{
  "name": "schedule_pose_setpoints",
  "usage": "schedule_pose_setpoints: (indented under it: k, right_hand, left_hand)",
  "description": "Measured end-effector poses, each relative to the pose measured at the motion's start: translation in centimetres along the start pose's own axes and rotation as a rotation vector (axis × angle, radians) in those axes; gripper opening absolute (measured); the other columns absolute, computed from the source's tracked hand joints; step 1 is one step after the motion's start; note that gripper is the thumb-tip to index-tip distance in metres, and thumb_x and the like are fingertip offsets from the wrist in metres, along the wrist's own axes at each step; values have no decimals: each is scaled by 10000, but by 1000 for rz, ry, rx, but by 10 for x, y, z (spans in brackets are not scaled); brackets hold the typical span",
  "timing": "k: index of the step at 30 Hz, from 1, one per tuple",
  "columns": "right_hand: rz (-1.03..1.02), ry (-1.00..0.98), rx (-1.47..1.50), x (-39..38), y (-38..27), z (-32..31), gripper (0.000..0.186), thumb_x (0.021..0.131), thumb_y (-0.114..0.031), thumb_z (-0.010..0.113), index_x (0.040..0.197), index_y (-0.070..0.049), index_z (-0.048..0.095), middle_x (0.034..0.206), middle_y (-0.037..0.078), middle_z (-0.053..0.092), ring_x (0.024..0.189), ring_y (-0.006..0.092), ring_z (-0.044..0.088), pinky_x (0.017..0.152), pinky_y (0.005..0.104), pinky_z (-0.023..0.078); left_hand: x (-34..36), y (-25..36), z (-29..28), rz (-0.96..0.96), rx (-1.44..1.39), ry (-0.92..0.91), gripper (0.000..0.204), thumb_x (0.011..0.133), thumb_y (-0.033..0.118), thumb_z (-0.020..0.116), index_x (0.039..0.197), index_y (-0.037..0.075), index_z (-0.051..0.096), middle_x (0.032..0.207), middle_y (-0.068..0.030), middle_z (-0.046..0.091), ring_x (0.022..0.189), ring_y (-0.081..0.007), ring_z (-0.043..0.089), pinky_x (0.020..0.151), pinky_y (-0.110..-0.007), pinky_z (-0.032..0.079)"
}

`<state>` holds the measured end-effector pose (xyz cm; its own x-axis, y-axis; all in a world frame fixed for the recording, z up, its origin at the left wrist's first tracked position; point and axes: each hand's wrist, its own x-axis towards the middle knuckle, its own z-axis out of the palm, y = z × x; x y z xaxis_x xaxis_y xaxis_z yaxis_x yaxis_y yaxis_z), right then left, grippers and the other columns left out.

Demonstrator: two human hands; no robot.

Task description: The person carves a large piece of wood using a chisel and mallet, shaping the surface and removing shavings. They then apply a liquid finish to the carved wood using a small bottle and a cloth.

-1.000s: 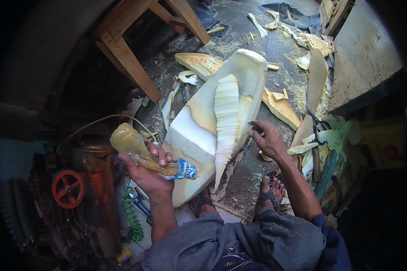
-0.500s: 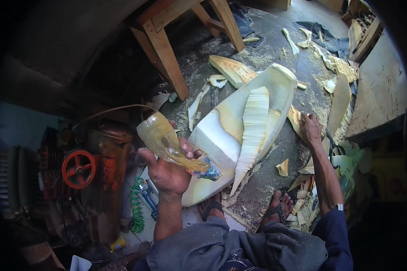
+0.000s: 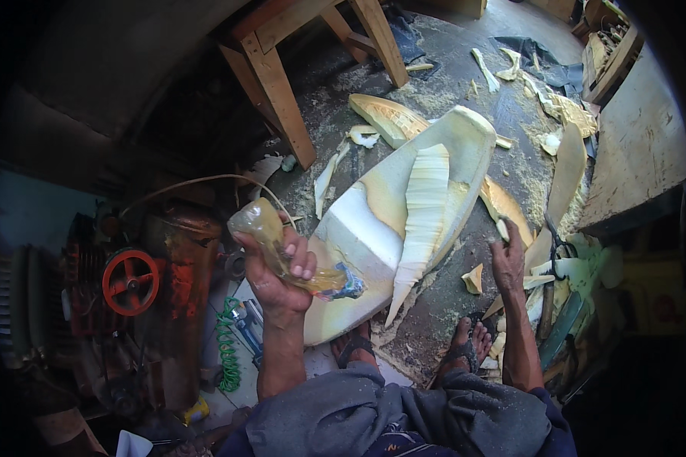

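Observation:
My left hand (image 3: 278,270) is closed around a clear plastic bag (image 3: 261,221) of amber, sticky-looking stuff, perhaps glue. The bag's crumpled, coloured end points right over a long cream foam block (image 3: 362,228), shaped like a seat cushion. Lying along that block is a ridged, tapering foam strip (image 3: 425,194). To its right my right hand (image 3: 509,263) pinches a small pale piece (image 3: 502,230), possibly a foam scrap. Just beyond those fingers lies a curved yellowish foam offcut (image 3: 501,199), and a small foam chip (image 3: 473,279) rests on the floor nearby.
A wooden stool (image 3: 278,99) stands at the far left. Left of me are a machine with a red wheel (image 3: 131,282), a rusty tank (image 3: 190,289) and a green coiled hose (image 3: 227,346). Foam scraps and dust litter the floor. A pale board (image 3: 636,145) stands right.
My right hand has drawn back toward me from the curved offcut, now with a small pale piece between its fingers. My left hand has tilted the bag more upright and curled its fingers tighter.

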<state>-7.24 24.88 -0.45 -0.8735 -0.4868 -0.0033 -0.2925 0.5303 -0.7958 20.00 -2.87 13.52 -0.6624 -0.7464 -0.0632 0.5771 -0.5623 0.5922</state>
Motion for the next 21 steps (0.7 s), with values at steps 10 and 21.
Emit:
schedule_pose_setpoints:
  k: [10,21]
  right_hand:
    - [-85,-695,74,-30,-124,6,359,1058,-317,564,1315,-66,575,927,223,726,790,287,723,755,429,555]
    - [-234,-675,515,-64,-179,41,332,1012,-190,565,1276,5,612,992,240,727,939,426,717,869,487,540]
  left_hand:
    - [3,31,-21,57,-144,-41,455,1052,377,506,1175,-59,546,696,-27,481,452,-101,444,375,-263,381]
    - [6,47,-36,18,-177,-96,428,1012,305,519,1180,-89,529,687,-17,475,436,-98,462,356,-247,422]
